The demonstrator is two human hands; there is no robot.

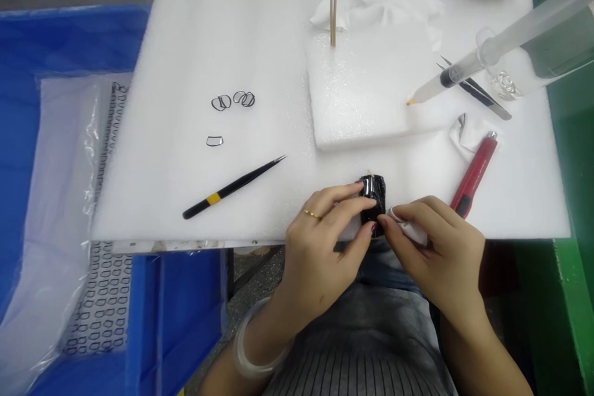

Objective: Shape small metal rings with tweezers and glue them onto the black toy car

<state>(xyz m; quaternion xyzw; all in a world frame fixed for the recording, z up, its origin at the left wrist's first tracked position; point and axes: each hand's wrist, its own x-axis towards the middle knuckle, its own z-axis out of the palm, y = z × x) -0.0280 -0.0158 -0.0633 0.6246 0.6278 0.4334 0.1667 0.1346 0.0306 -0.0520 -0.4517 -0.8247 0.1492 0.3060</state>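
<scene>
Near the front edge of the white foam sheet [288,210], my left hand [327,241] grips a small glossy black part [372,189] between thumb and fingers. What exactly the part is I cannot make out. A thin pale tip shows at its top. My right hand [431,241] pinches a white cloth [411,230], with thumb and fingertips right at the part's lower right side. Left of my hands lie black tweezers [232,187] with a yellow band. Several thin black-rimmed rings [221,102] and one small black-rimmed piece [214,141] lie beyond them.
A red utility knife [476,173] lies to the right, by a crumpled white cloth [466,136]. Behind are a syringe [457,73], more tweezers [485,96], wooden sticks [333,6] and a raised foam block [371,86]. A blue bin [176,315] holds sheets [60,198] at left.
</scene>
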